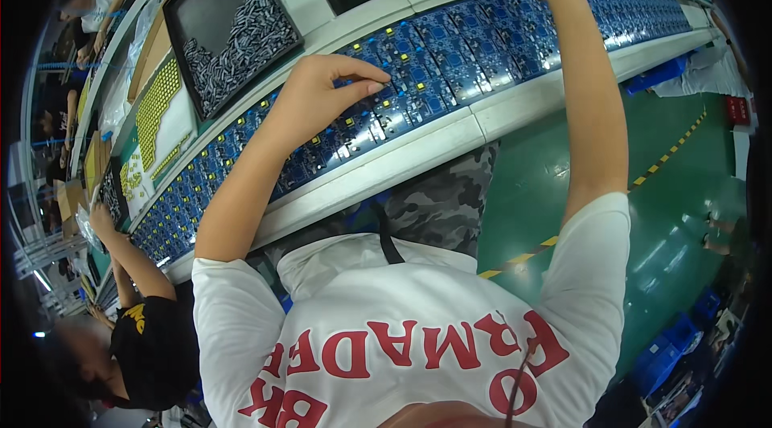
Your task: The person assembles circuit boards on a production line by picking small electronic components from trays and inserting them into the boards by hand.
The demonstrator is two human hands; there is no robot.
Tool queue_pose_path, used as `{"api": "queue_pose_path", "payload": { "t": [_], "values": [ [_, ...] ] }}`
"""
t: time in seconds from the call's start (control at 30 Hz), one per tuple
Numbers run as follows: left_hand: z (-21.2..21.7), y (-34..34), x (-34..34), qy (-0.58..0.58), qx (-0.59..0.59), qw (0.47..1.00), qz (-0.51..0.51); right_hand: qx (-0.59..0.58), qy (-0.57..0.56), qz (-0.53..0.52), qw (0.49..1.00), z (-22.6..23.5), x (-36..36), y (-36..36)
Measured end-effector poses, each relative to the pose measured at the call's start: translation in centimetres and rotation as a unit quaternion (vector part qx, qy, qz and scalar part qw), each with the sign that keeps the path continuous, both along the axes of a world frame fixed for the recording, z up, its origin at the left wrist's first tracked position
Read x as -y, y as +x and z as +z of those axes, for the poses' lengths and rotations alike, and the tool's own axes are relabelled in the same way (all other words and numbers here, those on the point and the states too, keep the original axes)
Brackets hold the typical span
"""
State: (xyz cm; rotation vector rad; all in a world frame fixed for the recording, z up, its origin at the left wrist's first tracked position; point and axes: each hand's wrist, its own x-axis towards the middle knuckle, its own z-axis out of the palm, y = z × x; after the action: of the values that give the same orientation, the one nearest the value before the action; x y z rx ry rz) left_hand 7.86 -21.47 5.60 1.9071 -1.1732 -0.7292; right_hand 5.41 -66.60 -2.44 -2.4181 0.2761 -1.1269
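Circuit boards lie under left hand fingertips

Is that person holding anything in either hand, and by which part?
Cannot be told for certain: the left hand pinches thumb and fingertips over the blue circuit boards, any part hidden. The right hand is out of view.

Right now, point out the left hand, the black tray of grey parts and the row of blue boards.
left hand (326, 90), head view, knuckles.
black tray (211, 4), head view, bare floor.
blue boards (482, 50), head view, board face.
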Motion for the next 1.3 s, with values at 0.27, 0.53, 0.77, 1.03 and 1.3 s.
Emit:
{"api": "queue_pose_path", "payload": {
  "t": [0.27, 0.53, 0.77, 1.03, 1.3],
  "values": [
    [-0.7, 0.1, 0.3, -0.026, 0.058, 0.998, -0.008, -0.119, -0.038, -0.051, 0.991, 4.8, -5.8, -0.1],
    [-1.2, -0.7, 1.9, -0.066, 0.272, 0.958, -0.065, -0.102, 0.002, -0.059, 0.993, 5.0, -6.4, -0.6],
    [-1.2, -0.6, 2.3, -0.064, 0.34, 0.931, -0.121, -0.088, 0.007, -0.055, 0.995, 4.8, -6.6, -0.6],
    [-1.2, -0.5, 2.3, -0.077, 0.365, 0.917, -0.141, -0.066, 0.06, -0.056, 0.994, 4.2, -5.1, -0.1],
    [-0.6, -0.1, 2.1, -0.077, 0.409, 0.895, -0.159, 0.015, 0.152, -0.024, 0.988, 5.6, -7.7, -0.4]
  ]
}}
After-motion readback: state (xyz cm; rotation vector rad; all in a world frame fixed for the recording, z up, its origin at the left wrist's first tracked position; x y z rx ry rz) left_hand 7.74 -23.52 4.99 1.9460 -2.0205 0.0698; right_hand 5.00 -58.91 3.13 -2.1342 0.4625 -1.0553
